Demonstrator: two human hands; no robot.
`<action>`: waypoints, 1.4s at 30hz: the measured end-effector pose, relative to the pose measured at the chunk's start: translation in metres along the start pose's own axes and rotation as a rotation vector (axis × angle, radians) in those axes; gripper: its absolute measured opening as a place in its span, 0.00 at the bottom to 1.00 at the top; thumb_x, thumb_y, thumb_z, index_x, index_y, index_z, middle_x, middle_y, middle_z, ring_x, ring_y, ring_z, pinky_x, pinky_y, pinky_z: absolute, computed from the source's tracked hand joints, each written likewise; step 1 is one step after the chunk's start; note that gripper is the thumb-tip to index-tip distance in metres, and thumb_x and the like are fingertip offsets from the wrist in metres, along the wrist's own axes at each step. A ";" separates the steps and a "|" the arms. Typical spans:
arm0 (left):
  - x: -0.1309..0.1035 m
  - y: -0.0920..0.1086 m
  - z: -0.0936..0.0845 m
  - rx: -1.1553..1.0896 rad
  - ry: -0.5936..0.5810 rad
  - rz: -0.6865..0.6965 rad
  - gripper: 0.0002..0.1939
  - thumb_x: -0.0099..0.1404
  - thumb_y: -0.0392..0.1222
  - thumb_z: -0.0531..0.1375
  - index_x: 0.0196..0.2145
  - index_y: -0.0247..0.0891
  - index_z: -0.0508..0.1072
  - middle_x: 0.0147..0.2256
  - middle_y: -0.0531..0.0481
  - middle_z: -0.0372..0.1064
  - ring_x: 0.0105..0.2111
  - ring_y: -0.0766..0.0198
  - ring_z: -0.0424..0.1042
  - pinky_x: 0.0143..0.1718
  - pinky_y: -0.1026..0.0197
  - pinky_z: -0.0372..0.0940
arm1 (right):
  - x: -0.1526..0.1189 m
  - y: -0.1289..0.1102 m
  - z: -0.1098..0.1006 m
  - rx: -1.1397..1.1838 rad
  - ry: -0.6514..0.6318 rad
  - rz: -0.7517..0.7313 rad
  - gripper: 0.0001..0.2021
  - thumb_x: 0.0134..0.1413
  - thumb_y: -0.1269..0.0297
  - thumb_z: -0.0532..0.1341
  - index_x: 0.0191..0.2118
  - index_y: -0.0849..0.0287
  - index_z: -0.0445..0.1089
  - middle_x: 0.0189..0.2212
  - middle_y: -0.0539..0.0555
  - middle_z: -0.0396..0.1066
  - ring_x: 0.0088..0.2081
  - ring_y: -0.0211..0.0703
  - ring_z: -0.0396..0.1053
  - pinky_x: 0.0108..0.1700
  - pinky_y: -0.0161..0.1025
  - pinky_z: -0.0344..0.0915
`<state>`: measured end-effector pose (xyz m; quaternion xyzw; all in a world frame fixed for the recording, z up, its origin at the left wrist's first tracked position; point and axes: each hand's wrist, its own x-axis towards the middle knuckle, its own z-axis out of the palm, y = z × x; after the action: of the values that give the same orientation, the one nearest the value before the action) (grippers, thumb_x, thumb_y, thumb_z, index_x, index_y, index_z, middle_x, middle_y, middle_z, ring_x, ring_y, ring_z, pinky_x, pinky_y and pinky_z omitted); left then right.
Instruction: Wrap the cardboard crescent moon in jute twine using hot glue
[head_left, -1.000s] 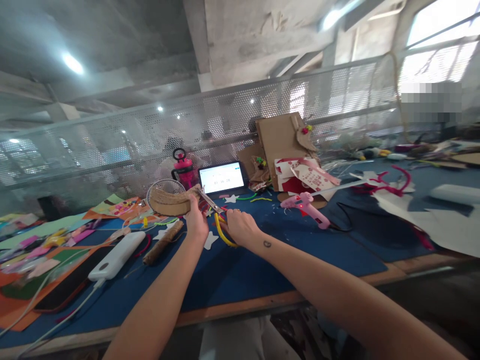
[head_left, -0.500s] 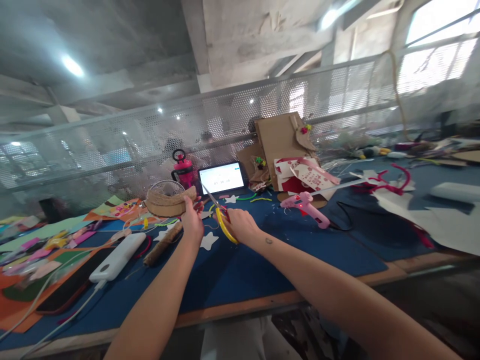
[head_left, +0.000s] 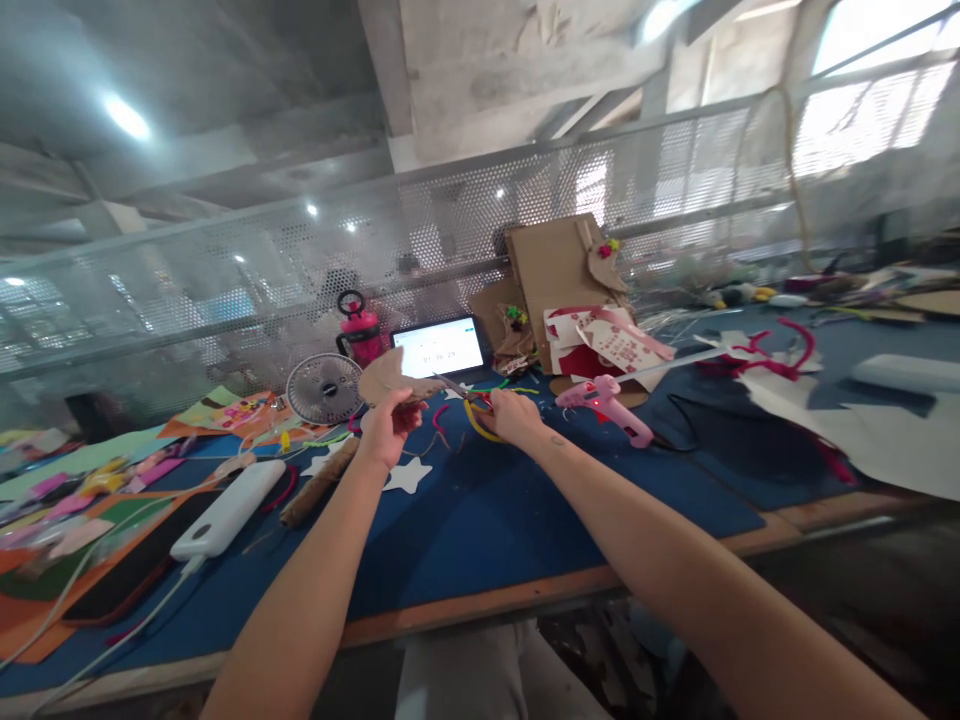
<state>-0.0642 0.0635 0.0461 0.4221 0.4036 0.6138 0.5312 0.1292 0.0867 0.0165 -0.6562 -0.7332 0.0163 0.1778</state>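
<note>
Head view: the left hand (head_left: 390, 432) is pinching the near edge of a cardboard piece (head_left: 388, 378), fingers curled, holding it above the blue table (head_left: 465, 530), right of the fan (head_left: 322, 388). The right hand (head_left: 516, 415) is closing round the scissors (head_left: 466, 394), which are pointing left toward the cardboard piece; contact cannot be determined. A white star (head_left: 408, 475) is lying nearer; a pink glue gun (head_left: 606, 408) is resting right.

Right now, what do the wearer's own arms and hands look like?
The left hand and right hand are ungloved; the left forearm and right forearm show no sleeves. The right forearm bears a small curved mark, perhaps a tattoo.
</note>
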 end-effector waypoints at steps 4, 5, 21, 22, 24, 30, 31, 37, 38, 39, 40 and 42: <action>-0.010 0.004 0.000 0.150 -0.178 -0.161 0.16 0.67 0.44 0.57 0.49 0.34 0.67 0.47 0.44 0.66 0.42 0.59 0.70 0.41 0.52 0.69 | 0.008 0.006 0.010 -0.040 -0.011 -0.064 0.17 0.60 0.59 0.57 0.51 0.61 0.65 0.49 0.58 0.66 0.46 0.45 0.68 0.46 0.48 0.67; -0.012 0.004 0.001 0.186 -0.215 -0.197 0.15 0.67 0.44 0.57 0.48 0.34 0.67 0.46 0.44 0.67 0.41 0.60 0.70 0.40 0.53 0.69 | 0.010 0.007 0.013 -0.049 -0.013 -0.081 0.17 0.60 0.59 0.58 0.51 0.61 0.64 0.49 0.58 0.66 0.46 0.45 0.67 0.46 0.49 0.67; -0.126 -0.020 0.006 0.463 -0.304 -0.578 0.19 0.49 0.53 0.68 0.22 0.32 0.71 0.13 0.52 0.65 0.10 0.77 0.55 0.10 0.75 0.48 | 0.024 0.030 -0.003 0.045 -0.038 -0.154 0.16 0.60 0.59 0.57 0.51 0.61 0.65 0.49 0.57 0.66 0.46 0.45 0.68 0.46 0.48 0.68; -0.129 -0.021 0.010 0.477 -0.298 -0.603 0.22 0.50 0.57 0.66 0.22 0.32 0.72 0.13 0.52 0.65 0.10 0.76 0.56 0.10 0.75 0.49 | 0.022 0.031 -0.005 0.058 -0.024 -0.155 0.16 0.60 0.59 0.57 0.51 0.60 0.65 0.49 0.57 0.66 0.46 0.45 0.68 0.46 0.48 0.68; -0.133 -0.022 0.017 0.516 -0.303 -0.675 0.28 0.52 0.63 0.62 0.20 0.30 0.73 0.13 0.48 0.65 0.11 0.75 0.58 0.11 0.74 0.50 | 0.019 0.031 -0.010 0.077 0.006 -0.165 0.16 0.60 0.59 0.57 0.51 0.60 0.65 0.49 0.57 0.66 0.46 0.45 0.68 0.46 0.48 0.67; -0.140 -0.015 0.009 0.648 -0.238 -0.745 0.31 0.55 0.68 0.55 0.21 0.32 0.71 0.15 0.46 0.67 0.11 0.72 0.60 0.12 0.72 0.53 | -0.001 0.024 -0.030 0.109 0.006 -0.291 0.15 0.60 0.58 0.57 0.49 0.61 0.66 0.47 0.56 0.68 0.45 0.44 0.68 0.46 0.48 0.67; -0.141 -0.012 0.003 0.677 -0.233 -0.733 0.30 0.55 0.68 0.55 0.22 0.33 0.70 0.15 0.46 0.67 0.12 0.71 0.61 0.12 0.72 0.54 | -0.005 0.023 -0.033 0.118 -0.020 -0.336 0.15 0.60 0.58 0.56 0.48 0.62 0.67 0.45 0.56 0.69 0.43 0.43 0.69 0.45 0.47 0.67; -0.128 0.004 -0.024 0.976 -0.253 -0.331 0.22 0.50 0.61 0.63 0.23 0.38 0.69 0.23 0.47 0.71 0.21 0.63 0.70 0.19 0.67 0.61 | -0.038 0.034 -0.039 0.152 -0.170 -0.566 0.10 0.57 0.64 0.55 0.39 0.56 0.74 0.36 0.51 0.75 0.39 0.43 0.70 0.42 0.37 0.62; -0.124 0.004 -0.024 1.097 -0.297 -0.126 0.21 0.50 0.60 0.64 0.28 0.38 0.72 0.30 0.44 0.74 0.30 0.58 0.74 0.28 0.63 0.67 | -0.044 0.038 -0.040 0.153 -0.184 -0.579 0.11 0.57 0.65 0.55 0.39 0.55 0.74 0.37 0.51 0.75 0.39 0.43 0.71 0.41 0.37 0.61; -0.120 0.003 -0.023 1.216 -0.371 0.061 0.24 0.49 0.60 0.65 0.37 0.39 0.74 0.41 0.41 0.74 0.42 0.52 0.73 0.41 0.57 0.68 | -0.051 0.043 -0.041 0.152 -0.200 -0.586 0.11 0.57 0.64 0.55 0.39 0.55 0.74 0.37 0.51 0.75 0.38 0.43 0.71 0.41 0.36 0.61; -0.117 0.002 -0.021 1.325 -0.470 0.203 0.33 0.48 0.61 0.65 0.48 0.39 0.71 0.52 0.38 0.67 0.52 0.46 0.66 0.52 0.51 0.62 | -0.059 0.049 -0.043 0.148 -0.218 -0.589 0.11 0.57 0.63 0.54 0.38 0.54 0.74 0.36 0.50 0.75 0.37 0.42 0.71 0.40 0.36 0.60; -0.112 -0.005 -0.016 1.469 -0.699 0.280 0.54 0.45 0.64 0.66 0.63 0.35 0.54 0.64 0.33 0.44 0.63 0.41 0.46 0.61 0.42 0.47 | -0.074 0.064 -0.049 0.131 -0.249 -0.571 0.11 0.57 0.62 0.53 0.36 0.54 0.74 0.33 0.50 0.75 0.34 0.41 0.70 0.36 0.36 0.59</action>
<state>-0.0687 -0.0481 0.0266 0.8749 0.4573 0.0873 0.1336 0.2100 0.0133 0.0279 -0.4037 -0.9014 0.0933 0.1260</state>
